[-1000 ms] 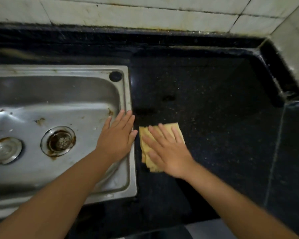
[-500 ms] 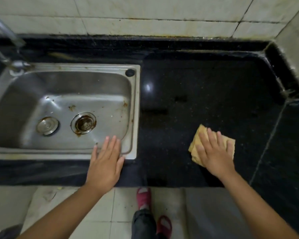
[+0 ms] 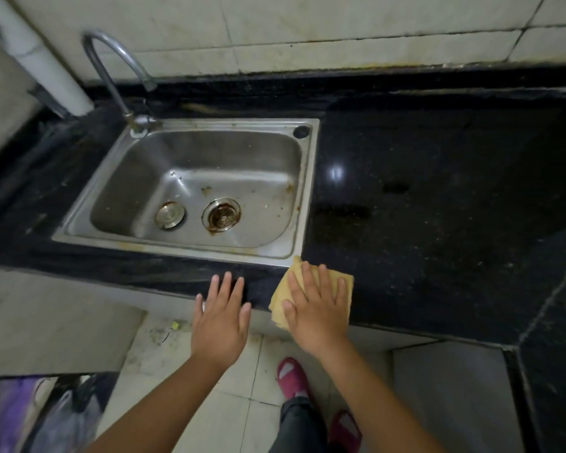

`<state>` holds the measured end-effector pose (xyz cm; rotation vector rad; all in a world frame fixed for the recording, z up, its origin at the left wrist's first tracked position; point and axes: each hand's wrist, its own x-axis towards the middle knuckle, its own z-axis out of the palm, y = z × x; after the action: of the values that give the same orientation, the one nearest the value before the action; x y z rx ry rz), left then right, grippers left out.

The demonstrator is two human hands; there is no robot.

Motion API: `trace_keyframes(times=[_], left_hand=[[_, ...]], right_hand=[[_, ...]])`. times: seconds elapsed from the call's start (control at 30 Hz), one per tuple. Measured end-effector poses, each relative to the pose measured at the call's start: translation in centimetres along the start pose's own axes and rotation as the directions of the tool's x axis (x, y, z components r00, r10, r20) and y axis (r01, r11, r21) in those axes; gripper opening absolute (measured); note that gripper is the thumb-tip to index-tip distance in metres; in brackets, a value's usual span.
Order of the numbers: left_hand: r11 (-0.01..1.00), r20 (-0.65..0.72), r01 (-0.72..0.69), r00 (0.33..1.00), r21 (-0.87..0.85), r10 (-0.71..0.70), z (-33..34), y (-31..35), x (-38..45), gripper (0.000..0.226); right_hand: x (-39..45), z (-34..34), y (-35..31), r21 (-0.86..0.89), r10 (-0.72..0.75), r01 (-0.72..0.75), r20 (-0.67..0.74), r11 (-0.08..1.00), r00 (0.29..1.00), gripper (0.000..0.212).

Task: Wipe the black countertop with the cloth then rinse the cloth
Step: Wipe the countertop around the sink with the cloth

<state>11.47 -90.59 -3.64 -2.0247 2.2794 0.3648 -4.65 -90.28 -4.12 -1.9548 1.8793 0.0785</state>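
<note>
A folded yellow cloth (image 3: 342, 281) lies on the front edge of the black countertop (image 3: 438, 207), just right of the sink's near right corner. My right hand (image 3: 314, 308) presses flat on the cloth with fingers spread, and part of the cloth hangs over the counter's edge. My left hand (image 3: 221, 317) is open, palm down, fingers resting on the counter's front edge below the steel sink (image 3: 309, 191). It holds nothing.
A curved tap (image 3: 111, 60) rises at the sink's back left corner; no water runs. A drain and a loose plug sit in the basin. Tiled wall stands behind, a white pipe at left. The counter turns a corner at right. Pink slippers are on the floor below.
My right hand has slid the cloth left along the counter's front edge toward the sink corner. My left hand stays at the front edge. The view has pulled back and shows the tap.
</note>
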Motion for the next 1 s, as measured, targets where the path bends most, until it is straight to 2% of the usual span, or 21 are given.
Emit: trace_keyframes(times=[0.07,0.1,0.17,0.23,0.33,0.43,0.5,0.57,0.63,0.7,0.83,0.9,1.0], left_hand=[[1.0,0.008,0.011,1.0,-0.008,-0.011,-0.4,0.8,0.1,0.102],[1.0,0.027,0.005,1.0,-0.017,-0.004,-0.8,1.4,0.2,0.094],[0.998,-0.004,-0.058,0.998,0.018,0.058,-0.8,3.0,0.6,0.077],[0.987,-0.095,-0.16,0.983,0.002,0.16,-0.3,5.3,0.6,0.055],[0.943,-0.105,-0.317,0.946,-0.102,0.307,0.3,9.9,0.0,0.046],[0.877,-0.105,-0.46,0.887,-0.134,0.449,2.1,12.9,-0.6,0.043],[0.901,-0.029,-0.416,0.909,-0.122,0.416,2.7,13.9,-0.4,0.044],[0.931,0.095,-0.349,0.928,-0.107,0.359,2.9,14.5,-0.3,0.06],[0.933,0.113,-0.349,0.927,-0.091,0.358,3.1,14.5,-0.3,0.076],[0.934,0.13,-0.337,0.927,-0.118,0.351,3.2,14.2,-0.3,0.077],[0.946,-0.003,-0.232,0.971,-0.225,0.237,3.1,13.0,0.5,0.063],[0.948,-0.051,-0.187,0.982,-0.258,0.18,2.7,11.6,1.2,0.075],[0.95,-0.032,-0.237,0.971,-0.203,0.235,2.0,8.7,1.7,0.093]], right_hand=[[-0.5,-0.9,1.2,0.025,-0.151,0.149,0.123,0.989,0.981,0.094],[-0.9,-1.5,2.0,0.039,-0.225,0.222,0.148,0.974,0.963,0.088],[-1.7,-2.5,3.9,0.121,-0.311,0.296,0.137,0.948,0.94,0.058],[-2.7,-3.1,6.3,0.208,-0.259,0.246,0.037,0.947,0.965,0.051],[-4.1,-3.0,10.1,0.15,-0.059,0.091,-0.207,0.985,0.977,0.047],[-4.9,-2.7,12.2,0.09,0.15,-0.133,-0.221,0.987,0.964,0.044],[-4.9,-2.1,12.9,-0.001,0.209,-0.218,-0.28,0.976,0.937,0.046],[-4.5,-1.1,13.4,-0.039,0.271,-0.288,-0.24,0.957,0.932,0.063],[-4.4,-0.6,13.4,-0.041,0.313,-0.327,-0.202,0.944,0.928,0.073],[-4.3,-0.3,13.2,-0.057,0.316,-0.328,-0.158,0.943,0.936,0.074],[-4.4,-0.2,13.2,-0.059,0.319,-0.329,-0.133,0.943,0.938,0.074],[-4.6,-0.4,13.2,-0.055,0.323,-0.332,-0.13,0.942,0.937,0.074],[-4.7,-0.5,12.9,-0.079,0.313,-0.323,-0.115,0.943,0.943,0.075]])
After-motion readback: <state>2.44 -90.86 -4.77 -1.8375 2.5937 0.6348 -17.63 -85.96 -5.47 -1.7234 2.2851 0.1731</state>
